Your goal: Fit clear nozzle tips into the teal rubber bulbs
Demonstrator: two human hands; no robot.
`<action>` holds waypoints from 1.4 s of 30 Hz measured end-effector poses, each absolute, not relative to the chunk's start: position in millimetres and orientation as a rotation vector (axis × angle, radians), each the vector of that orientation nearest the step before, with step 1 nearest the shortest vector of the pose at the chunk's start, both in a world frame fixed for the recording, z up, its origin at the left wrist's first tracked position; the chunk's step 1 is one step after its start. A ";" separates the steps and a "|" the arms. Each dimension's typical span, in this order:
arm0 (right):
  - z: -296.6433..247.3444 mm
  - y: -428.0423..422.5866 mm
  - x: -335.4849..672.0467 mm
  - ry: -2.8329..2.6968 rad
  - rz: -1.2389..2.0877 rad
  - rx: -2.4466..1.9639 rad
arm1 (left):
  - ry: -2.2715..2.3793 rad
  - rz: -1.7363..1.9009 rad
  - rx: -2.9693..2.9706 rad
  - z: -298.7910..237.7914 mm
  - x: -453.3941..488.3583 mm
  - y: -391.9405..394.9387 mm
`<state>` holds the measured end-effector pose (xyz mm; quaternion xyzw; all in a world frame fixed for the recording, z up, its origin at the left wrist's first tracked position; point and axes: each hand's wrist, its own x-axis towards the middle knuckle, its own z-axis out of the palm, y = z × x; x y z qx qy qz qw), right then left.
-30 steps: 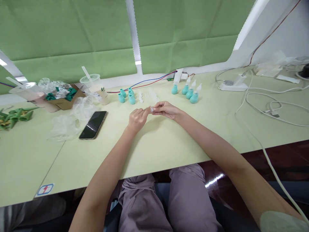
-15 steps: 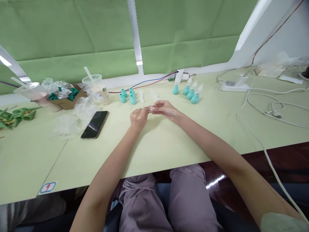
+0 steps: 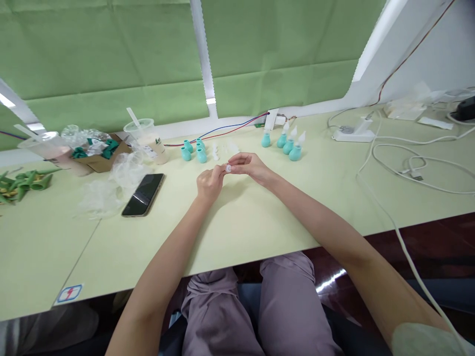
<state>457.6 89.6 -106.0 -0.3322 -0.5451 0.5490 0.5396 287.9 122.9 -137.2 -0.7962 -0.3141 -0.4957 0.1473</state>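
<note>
My left hand (image 3: 210, 184) pinches a small whitish plastic piece (image 3: 228, 168) between thumb and bent fingers. From the other side, my right hand (image 3: 251, 168) closes thumb and fingertips on the same piece. Fingers hide most of it, so its full shape cannot be made out. Just beyond my hands lie small white plastic parts (image 3: 215, 152) and some clear ones (image 3: 233, 147). Several teal rubber bulbs (image 3: 201, 155) with open necks stand to the left of these. Off to the right are more teal bulbs (image 3: 295, 153), most carrying a translucent pointed tip (image 3: 302, 137).
On the left lie a phone (image 3: 143, 195), a crumpled plastic bag (image 3: 128, 168), a cardboard box (image 3: 107, 159), drink cups (image 3: 150, 141) and green pieces (image 3: 27, 184). A power strip (image 3: 353, 134) and white cables (image 3: 419, 170) occupy the right. Thin wires run along the back.
The view has shifted slightly. Both hands stay together at the small plastic piece, whose round whitish end now shows a little more; the right fingers look slightly more spread.
</note>
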 end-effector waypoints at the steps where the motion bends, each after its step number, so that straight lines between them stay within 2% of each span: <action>1: -106.6 89.8 457.3 -1.307 1.283 -0.787 | -0.904 -1.417 -2.294 -137.7 287.7 123.3; 9: -106.4 92.0 459.5 -1.297 1.293 -0.702 | -0.867 -1.477 -2.234 -137.3 292.0 117.2; 17: -107.3 86.5 450.6 -1.272 1.721 -0.575 | -0.818 -1.581 -2.141 -125.1 297.4 102.3; 28: -103.7 92.0 465.6 -1.373 1.566 -0.637 | -0.863 -1.489 -2.115 -122.8 296.2 102.6; 32: -100.5 103.0 475.4 -1.249 1.260 -0.877 | -0.943 -1.407 -2.140 -122.5 293.4 108.6; 35: -98.5 112.0 501.0 -1.285 0.718 -1.258 | -1.096 -1.382 -2.145 -124.6 286.7 118.7; 37: -99.3 113.7 519.7 -1.453 0.287 -1.593 | -1.221 -1.367 -2.153 -127.4 280.0 127.0; 39: -102.8 112.5 532.2 -1.621 -0.003 -1.868 | -1.357 -1.331 -2.176 -130.8 273.2 135.1; 42: -111.7 110.0 535.6 -1.781 -0.162 -2.124 | -1.547 -1.272 -2.228 -135.4 266.1 144.2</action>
